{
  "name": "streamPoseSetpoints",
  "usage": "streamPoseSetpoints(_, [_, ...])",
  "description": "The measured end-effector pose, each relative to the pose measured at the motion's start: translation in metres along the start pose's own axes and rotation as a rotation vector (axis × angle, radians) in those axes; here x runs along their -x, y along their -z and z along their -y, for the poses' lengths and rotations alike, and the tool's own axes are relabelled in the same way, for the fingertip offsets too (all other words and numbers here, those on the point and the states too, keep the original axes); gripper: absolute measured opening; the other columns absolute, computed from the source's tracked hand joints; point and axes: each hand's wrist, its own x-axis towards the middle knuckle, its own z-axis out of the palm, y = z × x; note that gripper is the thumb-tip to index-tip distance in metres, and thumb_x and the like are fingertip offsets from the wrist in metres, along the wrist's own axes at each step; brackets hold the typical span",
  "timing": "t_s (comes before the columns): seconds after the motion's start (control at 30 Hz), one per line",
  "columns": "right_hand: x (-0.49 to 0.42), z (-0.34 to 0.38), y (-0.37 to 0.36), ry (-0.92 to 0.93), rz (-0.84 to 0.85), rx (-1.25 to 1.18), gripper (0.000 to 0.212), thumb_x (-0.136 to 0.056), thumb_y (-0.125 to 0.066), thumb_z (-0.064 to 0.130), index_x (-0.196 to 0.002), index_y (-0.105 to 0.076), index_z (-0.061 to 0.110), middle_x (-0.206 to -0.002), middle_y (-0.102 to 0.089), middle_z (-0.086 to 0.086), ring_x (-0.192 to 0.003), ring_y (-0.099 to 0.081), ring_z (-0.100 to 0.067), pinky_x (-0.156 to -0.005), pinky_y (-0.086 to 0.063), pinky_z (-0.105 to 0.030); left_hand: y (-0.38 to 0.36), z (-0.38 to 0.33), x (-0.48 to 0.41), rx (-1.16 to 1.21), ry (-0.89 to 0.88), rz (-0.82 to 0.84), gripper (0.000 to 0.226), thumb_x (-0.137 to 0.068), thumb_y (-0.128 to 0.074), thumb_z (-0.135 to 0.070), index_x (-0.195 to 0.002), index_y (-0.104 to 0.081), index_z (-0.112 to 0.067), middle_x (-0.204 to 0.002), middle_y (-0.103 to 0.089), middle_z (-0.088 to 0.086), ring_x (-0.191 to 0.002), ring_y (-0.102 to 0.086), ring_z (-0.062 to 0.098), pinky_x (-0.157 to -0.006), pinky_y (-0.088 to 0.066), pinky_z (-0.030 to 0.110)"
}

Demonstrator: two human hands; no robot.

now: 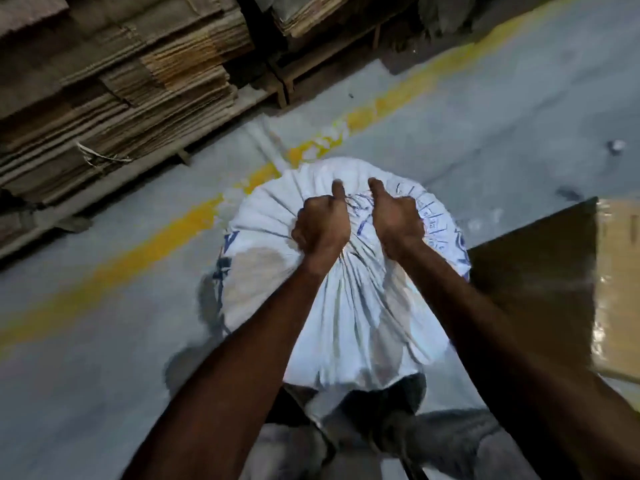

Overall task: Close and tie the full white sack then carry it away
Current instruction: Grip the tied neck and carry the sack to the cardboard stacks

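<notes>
A full white sack [346, 323] with blue printing stands on the grey floor right in front of my legs. Its top fabric is gathered into tight folds at the middle. My left hand [322, 226] is a fist closed on the gathered fabric, thumb pointing forward. My right hand [394, 223] grips the same bunch just to the right, also with its thumb up. The two fists sit side by side, almost touching. Whether a string or knot holds the mouth is hidden under my hands.
Tall stacks of flattened cardboard [114, 84] on wooden pallets line the far left. A yellow floor line [145, 244] runs diagonally past the sack. An open cardboard box [568, 285] stands close on the right. Grey concrete floor [502, 133] stretches ahead to the right.
</notes>
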Motion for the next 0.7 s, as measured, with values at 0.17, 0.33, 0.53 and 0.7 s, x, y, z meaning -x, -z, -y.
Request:
streamPoseSetpoints(0.17, [0.090,0.091,0.043,0.062,0.076,0.045,0.094,-0.081,-0.038,0.084,-0.126,-0.068,0.008,-0.130,-0.070,-0.017,-0.120,-0.065,-0.036,-0.104,-0.047,-0.044,0.116,-0.056,0.023,0.086,0.020,-0.073,0.066,-0.095,-0.035,-0.068,-0.083,-0.073,-0.015,-0.096,-0.073,0.014,-0.100,-0.065,0.036,-0.083,-0.046,0.039])
streamPoseSetpoints(0.33, [0.186,0.193,0.101,0.112,0.082,-0.004,0.093,-0.071,-0.037,0.087,-0.115,-0.069,0.013,-0.118,-0.074,-0.011,-0.110,-0.066,-0.034,-0.103,-0.048,-0.047,0.239,-0.128,0.041,0.201,0.010,-0.084,0.067,-0.097,-0.037,-0.064,-0.056,-0.050,-0.013,-0.091,-0.072,0.018,-0.095,-0.065,0.039,-0.086,-0.051,0.043])
streamPoseSetpoints(0.53, [0.276,0.281,0.163,0.272,0.058,0.023,0.088,-0.074,-0.040,0.084,-0.106,-0.072,0.008,-0.112,-0.074,-0.016,-0.108,-0.068,-0.036,-0.099,-0.052,-0.047,0.354,-0.192,0.070,0.271,0.044,-0.121,0.062,-0.097,-0.037,-0.061,-0.100,-0.072,-0.010,-0.110,-0.072,0.017,-0.106,-0.065,0.036,-0.090,-0.051,0.042])
streamPoseSetpoints(0.7, [0.331,0.322,0.182,0.344,0.104,-0.006,0.091,-0.067,-0.040,0.083,-0.117,-0.073,0.014,-0.120,-0.073,-0.017,-0.111,-0.067,-0.037,-0.101,-0.052,-0.045,0.423,-0.213,0.091,0.281,0.048,-0.185,0.059,-0.100,-0.035,-0.056,-0.108,-0.071,-0.009,-0.119,-0.068,0.018,-0.115,-0.061,0.036,-0.099,-0.046,0.042])
